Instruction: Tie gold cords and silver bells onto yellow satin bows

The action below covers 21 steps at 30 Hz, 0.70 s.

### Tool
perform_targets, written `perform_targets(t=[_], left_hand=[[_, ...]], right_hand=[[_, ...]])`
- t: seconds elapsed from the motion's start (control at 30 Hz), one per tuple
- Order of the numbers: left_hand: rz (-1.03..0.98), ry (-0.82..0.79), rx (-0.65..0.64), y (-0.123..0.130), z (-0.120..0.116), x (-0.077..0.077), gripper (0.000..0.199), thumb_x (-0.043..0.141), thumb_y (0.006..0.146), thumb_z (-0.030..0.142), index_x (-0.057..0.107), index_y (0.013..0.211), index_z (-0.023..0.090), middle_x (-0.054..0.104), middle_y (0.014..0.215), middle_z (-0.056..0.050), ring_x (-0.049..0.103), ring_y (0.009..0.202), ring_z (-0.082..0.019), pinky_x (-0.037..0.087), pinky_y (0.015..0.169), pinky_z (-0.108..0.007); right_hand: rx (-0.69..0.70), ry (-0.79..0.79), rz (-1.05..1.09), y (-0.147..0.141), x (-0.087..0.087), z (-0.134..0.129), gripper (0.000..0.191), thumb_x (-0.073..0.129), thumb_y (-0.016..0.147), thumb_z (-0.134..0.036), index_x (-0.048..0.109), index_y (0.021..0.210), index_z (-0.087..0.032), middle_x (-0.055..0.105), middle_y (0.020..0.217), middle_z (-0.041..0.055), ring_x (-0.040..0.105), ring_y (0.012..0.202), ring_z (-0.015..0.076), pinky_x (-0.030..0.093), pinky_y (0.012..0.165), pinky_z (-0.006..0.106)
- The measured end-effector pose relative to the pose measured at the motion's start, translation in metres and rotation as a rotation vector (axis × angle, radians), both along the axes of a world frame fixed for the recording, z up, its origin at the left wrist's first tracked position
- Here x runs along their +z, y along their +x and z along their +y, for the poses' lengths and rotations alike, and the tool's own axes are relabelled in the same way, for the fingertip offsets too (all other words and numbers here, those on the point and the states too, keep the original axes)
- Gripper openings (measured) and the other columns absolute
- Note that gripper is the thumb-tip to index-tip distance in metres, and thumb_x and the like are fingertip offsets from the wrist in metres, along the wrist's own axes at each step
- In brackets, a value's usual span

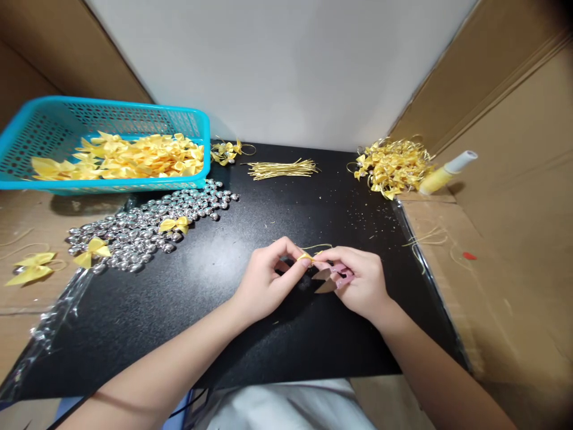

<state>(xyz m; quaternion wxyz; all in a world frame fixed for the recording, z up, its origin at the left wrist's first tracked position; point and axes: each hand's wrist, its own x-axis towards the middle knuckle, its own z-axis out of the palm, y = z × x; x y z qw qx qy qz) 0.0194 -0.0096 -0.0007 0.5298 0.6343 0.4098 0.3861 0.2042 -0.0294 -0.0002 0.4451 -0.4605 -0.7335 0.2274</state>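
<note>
Partly, both hands (pixel 267 279) (pixel 363 279) hide the yellow ribbon (pixel 305 257) and pink-handled scissors (pixel 327 286).

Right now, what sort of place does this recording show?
Probably a small handcraft workstation: yellow bows lie in a turquoise basket, silver bead-like pieces are spread on a black tabletop, and the right hand holds pink-handled scissors.

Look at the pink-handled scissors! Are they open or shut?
Open: the scissors in the right hand show two blades with their tips apart.
</note>
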Motion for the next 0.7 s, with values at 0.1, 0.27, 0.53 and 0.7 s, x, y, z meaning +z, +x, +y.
perform_targets(t=[0.1, 0.27, 0.53, 0.7], left_hand=[[-0.146, -0.224, -0.019, 0.003, 0.001, -0.001, 0.026, 0.064, 0.086, 0.038, 0.053, 0.076, 0.016, 0.065, 0.073, -0.001, 0.060, 0.062, -0.010, 0.051, 0.055, -0.020], [-0.252, -0.316, 0.007, 0.006, 0.001, -0.004, 0.032, 0.066, 0.085, 0.042, 0.047, 0.076, 0.017, 0.061, 0.065, 0.002, 0.057, 0.057, -0.009, 0.050, 0.053, -0.019], [-0.262, -0.245, 0.062, 0.003, -0.002, -0.004, 0.026, 0.066, 0.086, 0.032, 0.053, 0.105, 0.021, 0.063, 0.063, 0.005, 0.059, 0.057, -0.009, 0.047, 0.058, -0.019], [-0.157, -0.129, -0.057, 0.001, 0.001, 0.000, 0.018, 0.057, 0.090, 0.026, 0.070, 0.095, 0.017, 0.073, 0.084, -0.004, 0.066, 0.075, -0.014, 0.049, 0.069, -0.023]], right_hand=[[-0.030, -0.100, 0.097, -0.005, -0.002, 0.000, 0.010, 0.064, 0.077, -0.014, 0.069, 0.080, -0.022, 0.070, 0.068, 0.0003, 0.058, 0.050, 0.0118, 0.045, 0.048, 0.024], [-0.074, -0.358, 0.328, -0.014, 0.001, 0.000, 0.013, 0.067, 0.082, -0.032, 0.065, 0.076, -0.021, 0.063, 0.058, -0.0020, 0.048, 0.043, 0.0092, 0.038, 0.042, 0.023], [-0.043, 0.039, 0.018, -0.007, -0.008, -0.002, 0.015, 0.078, 0.071, -0.023, 0.071, 0.084, -0.027, 0.071, 0.063, -0.0018, 0.053, 0.043, 0.0114, 0.043, 0.047, 0.026], [-0.020, 0.058, 0.004, -0.005, -0.014, -0.002, 0.016, 0.072, 0.076, -0.017, 0.073, 0.088, -0.027, 0.073, 0.069, -0.0005, 0.058, 0.048, 0.0128, 0.046, 0.052, 0.027]])
